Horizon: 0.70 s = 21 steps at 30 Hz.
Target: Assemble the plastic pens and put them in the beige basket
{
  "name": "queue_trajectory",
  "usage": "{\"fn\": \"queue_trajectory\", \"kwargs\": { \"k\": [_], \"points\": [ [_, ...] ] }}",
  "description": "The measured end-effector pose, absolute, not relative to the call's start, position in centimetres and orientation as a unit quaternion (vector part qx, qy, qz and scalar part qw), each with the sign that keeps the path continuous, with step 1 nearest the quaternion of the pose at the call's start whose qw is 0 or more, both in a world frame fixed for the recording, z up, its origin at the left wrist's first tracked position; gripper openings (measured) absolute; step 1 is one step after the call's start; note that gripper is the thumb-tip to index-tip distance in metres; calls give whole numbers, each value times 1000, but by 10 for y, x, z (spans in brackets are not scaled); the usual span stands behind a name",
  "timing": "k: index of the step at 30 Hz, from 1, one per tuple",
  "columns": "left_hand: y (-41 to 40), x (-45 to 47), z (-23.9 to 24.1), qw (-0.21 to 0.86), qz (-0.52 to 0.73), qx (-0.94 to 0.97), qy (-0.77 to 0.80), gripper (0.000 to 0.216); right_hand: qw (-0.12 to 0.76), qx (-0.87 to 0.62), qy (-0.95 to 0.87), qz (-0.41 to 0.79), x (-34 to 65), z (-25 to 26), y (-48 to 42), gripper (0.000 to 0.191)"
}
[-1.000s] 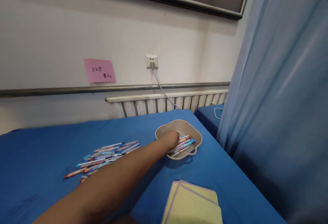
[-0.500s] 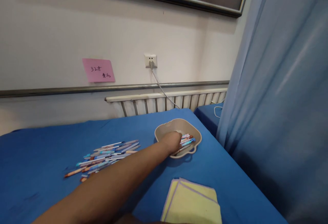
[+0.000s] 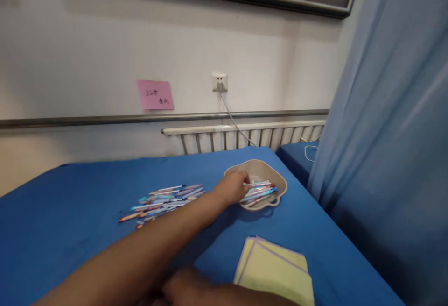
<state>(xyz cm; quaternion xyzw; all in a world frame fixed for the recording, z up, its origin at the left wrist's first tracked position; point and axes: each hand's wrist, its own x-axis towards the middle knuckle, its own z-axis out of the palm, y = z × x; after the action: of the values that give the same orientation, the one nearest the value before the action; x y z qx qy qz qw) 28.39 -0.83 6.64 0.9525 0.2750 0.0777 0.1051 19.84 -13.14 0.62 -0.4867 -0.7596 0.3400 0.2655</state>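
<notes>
My left hand (image 3: 232, 187) reaches over the left rim of a beige basin (image 3: 280, 175). Its thumb and fingers are a little apart beside several pens (image 3: 261, 193) lying inside, and I see no pen gripped in it. A loose pile of blue, white and orange-brown pens (image 3: 164, 202) lies on the blue cloth, partly behind my left forearm. Low in the view, my right hand (image 3: 185, 285) is under that forearm, left of a folded yellow cloth (image 3: 276, 268). Motion blurs it, and its fingers are mostly hidden.
A blue cloth (image 3: 87, 194) covers the table. Behind it are a white radiator (image 3: 210, 130) and a socket (image 3: 219, 82) with a plugged-in cable. A pink note (image 3: 156, 95) is on the wall. To the right hang a blue curtain (image 3: 392, 110) and another blue-covered surface (image 3: 296, 156).
My left hand has drawn back leftward from the pens in the basin. My right hand has come into view at the bottom. The whole view has shifted slightly.
</notes>
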Motion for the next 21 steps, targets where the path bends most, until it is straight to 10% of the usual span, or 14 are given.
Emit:
{"fn": "queue_trajectory", "kwargs": {
  "k": [12,21],
  "points": [
    [-26,-9,11,182,352,736,549,34,626,-501,-435,410,220,-20,-107,27],
    [-23,-33,-11,249,351,721,543,30,605,-567,-448,335,240,-44,-97,34]
  ]
}}
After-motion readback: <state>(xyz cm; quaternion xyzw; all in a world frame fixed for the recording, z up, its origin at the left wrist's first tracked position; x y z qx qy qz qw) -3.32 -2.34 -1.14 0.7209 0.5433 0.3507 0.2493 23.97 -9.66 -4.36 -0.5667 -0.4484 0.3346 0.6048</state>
